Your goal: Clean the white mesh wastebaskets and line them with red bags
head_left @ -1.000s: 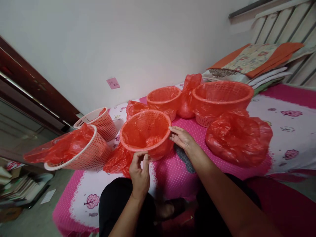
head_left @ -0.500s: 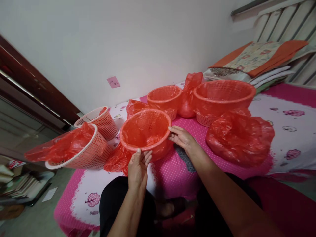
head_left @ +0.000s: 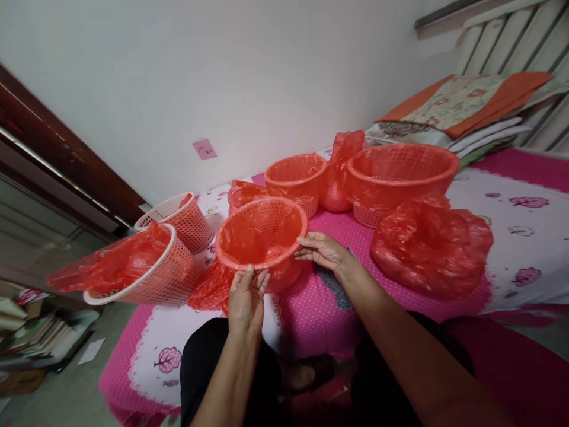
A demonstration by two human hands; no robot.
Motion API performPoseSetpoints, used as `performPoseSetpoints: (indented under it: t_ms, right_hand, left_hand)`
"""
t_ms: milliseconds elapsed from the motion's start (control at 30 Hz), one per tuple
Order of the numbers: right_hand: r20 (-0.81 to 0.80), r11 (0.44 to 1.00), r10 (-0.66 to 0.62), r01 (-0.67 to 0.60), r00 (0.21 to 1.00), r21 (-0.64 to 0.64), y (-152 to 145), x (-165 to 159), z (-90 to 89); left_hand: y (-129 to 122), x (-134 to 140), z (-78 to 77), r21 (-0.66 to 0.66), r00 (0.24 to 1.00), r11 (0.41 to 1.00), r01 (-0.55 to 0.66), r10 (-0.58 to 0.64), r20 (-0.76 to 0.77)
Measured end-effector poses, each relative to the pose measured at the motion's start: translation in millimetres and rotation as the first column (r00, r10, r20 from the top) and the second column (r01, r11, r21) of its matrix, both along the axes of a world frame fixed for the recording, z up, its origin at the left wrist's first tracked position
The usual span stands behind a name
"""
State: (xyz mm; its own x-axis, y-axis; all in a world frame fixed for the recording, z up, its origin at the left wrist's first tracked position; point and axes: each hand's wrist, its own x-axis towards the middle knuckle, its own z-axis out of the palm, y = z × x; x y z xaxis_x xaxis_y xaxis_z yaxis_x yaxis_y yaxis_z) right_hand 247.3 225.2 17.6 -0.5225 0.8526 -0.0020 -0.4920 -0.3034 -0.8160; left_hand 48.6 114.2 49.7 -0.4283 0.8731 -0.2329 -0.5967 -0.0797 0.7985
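Leftmost, a pale basket is standing near, a red bag hanging over its rim. Next, the left hand is gripping a lined basket's near rim at the near middle, fingers narrow; the right hand's fingers are pinching its right rim. Rightward, a crumpled bag is lying near, before a large basket.

Dim | glints on rightmost bag | lower centre dark | edges stretched
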Motion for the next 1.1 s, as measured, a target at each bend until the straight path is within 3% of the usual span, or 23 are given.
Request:
performPoseSetpoints:
  t_ms: [100, 300, 533, 867, 1100]
  right_hand:
    - [0.01, 0.999, -0.016, 0.017, 1.0, -0.049, 2.7, 2.6, -1.7]
    - [0.068, 0.967, -0.192, 0.2, 0.979, -0.156, 15.7, 14.9, -8.5]
    - [0.072, 0.931, -0.365, 0.365, 0.928, 0.008, 27.1, 22.8, -18.9]
    - [-0.028, 0.929, -0.359, 0.354, 0.933, -0.107, 19.5, 18.2, -11.0]
    - [0.009, 0.952, -0.299, 0.299, 0.954, -0.065, 18.4, 23.8, -9.1]
  left_hand:
    - [-1.6, -3.8, 2.2, 0.005, 1.0, 1.0, 0.014, -0.014, -0.015]
    - [-1.0, -11.5, 3.6, -0.009, 1.0, 1.0, 0.02, -0.02, -0.023]
    - [5.8, -19.0, 0.7, -0.009, 0.997, 0.999, 0.051, -0.051, -0.063]
    - [4.6, -19.7, -1.2, 0.007, 0.99, 0.997, 0.082, -0.081, -0.119]
    - [12.5, -33.8, 3.9, 0.021, 0.981, 0.99, 0.137, -0.133, -0.144]
